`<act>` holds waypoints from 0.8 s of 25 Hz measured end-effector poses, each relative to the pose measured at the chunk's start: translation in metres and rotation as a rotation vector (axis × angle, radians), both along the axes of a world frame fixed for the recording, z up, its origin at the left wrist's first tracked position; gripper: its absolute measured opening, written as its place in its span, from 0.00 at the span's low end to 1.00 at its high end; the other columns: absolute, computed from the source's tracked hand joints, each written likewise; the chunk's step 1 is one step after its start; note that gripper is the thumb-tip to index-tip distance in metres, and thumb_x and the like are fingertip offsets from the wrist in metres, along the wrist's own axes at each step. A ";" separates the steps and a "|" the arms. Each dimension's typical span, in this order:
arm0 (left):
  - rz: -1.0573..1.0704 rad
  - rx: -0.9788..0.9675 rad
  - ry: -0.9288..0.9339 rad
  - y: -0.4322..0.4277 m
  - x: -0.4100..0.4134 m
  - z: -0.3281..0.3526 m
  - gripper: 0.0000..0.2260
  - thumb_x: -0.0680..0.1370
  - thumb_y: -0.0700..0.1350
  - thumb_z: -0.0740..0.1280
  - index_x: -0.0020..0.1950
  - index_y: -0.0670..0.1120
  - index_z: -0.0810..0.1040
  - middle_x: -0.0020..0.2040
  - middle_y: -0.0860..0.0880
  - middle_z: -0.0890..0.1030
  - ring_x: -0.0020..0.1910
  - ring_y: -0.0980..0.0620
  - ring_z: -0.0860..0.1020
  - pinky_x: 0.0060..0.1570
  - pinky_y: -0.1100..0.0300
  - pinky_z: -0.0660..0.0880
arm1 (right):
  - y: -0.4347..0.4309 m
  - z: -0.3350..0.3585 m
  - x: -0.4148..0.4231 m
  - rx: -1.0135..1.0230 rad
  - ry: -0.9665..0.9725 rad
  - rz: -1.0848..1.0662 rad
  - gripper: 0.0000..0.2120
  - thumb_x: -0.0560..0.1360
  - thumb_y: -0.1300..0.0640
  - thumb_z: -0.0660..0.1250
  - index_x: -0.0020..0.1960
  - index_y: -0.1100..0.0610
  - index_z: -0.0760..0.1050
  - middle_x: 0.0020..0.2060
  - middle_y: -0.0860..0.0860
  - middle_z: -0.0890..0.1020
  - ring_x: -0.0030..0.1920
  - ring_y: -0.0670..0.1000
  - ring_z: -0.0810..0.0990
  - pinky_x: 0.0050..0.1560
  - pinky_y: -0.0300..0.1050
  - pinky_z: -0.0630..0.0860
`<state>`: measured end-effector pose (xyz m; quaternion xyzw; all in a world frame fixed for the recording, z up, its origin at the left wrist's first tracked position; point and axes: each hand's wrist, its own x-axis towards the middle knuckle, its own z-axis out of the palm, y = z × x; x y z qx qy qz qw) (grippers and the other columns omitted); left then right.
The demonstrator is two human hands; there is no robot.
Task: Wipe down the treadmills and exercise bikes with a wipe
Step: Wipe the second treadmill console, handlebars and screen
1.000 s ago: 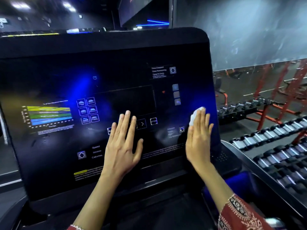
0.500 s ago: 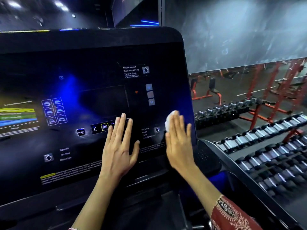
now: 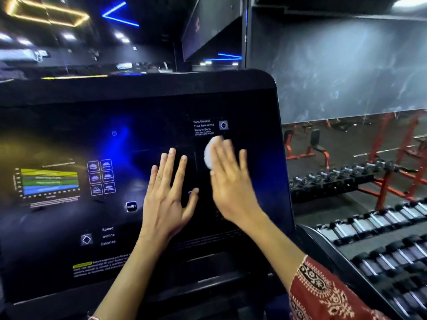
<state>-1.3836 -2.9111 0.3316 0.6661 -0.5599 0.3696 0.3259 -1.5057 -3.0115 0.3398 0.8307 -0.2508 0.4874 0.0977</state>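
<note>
Risk, as I judge it: the wipe (image 3: 208, 155) is only pinned under flat fingers, not gripped, so a quick stroke could slide it out and leave bare skin rubbing the treadmill console (image 3: 69, 116). The left hand (image 3: 166, 199) lies close to the printed keys, the RESET key (image 3: 131, 206) just to its left. Firm pressure there might trigger a key, and the bare palm may leave prints on the glossy face.

Pose:
- Right hand (image 3: 231, 188): motion-blurred, fingers straight, pressing the white wipe against the console's right half, below the time readout labels.
- Left hand: flat, fingers spread, holding nothing.
- Dumbbell racks (image 3: 369, 227) stand to the right.
</note>
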 end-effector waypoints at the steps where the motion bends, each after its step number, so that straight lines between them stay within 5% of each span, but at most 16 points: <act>1: 0.001 -0.003 -0.008 -0.003 0.002 0.004 0.30 0.76 0.53 0.59 0.74 0.39 0.64 0.75 0.39 0.60 0.75 0.44 0.56 0.74 0.53 0.48 | 0.005 0.005 0.012 -0.091 0.071 0.056 0.27 0.77 0.59 0.52 0.76 0.62 0.58 0.75 0.56 0.60 0.76 0.53 0.55 0.74 0.56 0.46; 5: 0.010 -0.016 -0.042 -0.012 0.008 0.022 0.30 0.76 0.54 0.59 0.74 0.39 0.64 0.75 0.39 0.61 0.75 0.44 0.56 0.74 0.55 0.46 | -0.033 0.061 0.029 -0.206 0.056 -0.016 0.25 0.78 0.58 0.54 0.75 0.60 0.62 0.73 0.54 0.66 0.74 0.56 0.63 0.72 0.58 0.46; 10: 0.015 -0.045 -0.067 -0.025 0.011 0.038 0.29 0.76 0.54 0.58 0.74 0.40 0.64 0.75 0.39 0.61 0.75 0.44 0.57 0.74 0.53 0.47 | -0.058 0.057 0.002 0.081 -0.181 -0.166 0.25 0.83 0.55 0.47 0.78 0.60 0.50 0.78 0.54 0.52 0.77 0.54 0.47 0.74 0.57 0.35; 15: 0.008 -0.075 -0.071 -0.035 0.009 0.046 0.30 0.76 0.54 0.59 0.74 0.40 0.65 0.75 0.39 0.61 0.75 0.43 0.58 0.73 0.51 0.49 | -0.042 0.077 0.033 -0.179 0.017 0.010 0.24 0.81 0.54 0.49 0.76 0.59 0.59 0.75 0.53 0.62 0.76 0.53 0.56 0.74 0.53 0.35; 20: 0.003 -0.072 -0.052 -0.034 0.006 0.047 0.29 0.76 0.53 0.59 0.74 0.40 0.65 0.75 0.38 0.60 0.74 0.42 0.58 0.73 0.52 0.48 | -0.080 0.087 0.001 0.023 -0.125 -0.247 0.25 0.83 0.53 0.49 0.78 0.57 0.51 0.77 0.51 0.54 0.77 0.52 0.49 0.71 0.55 0.29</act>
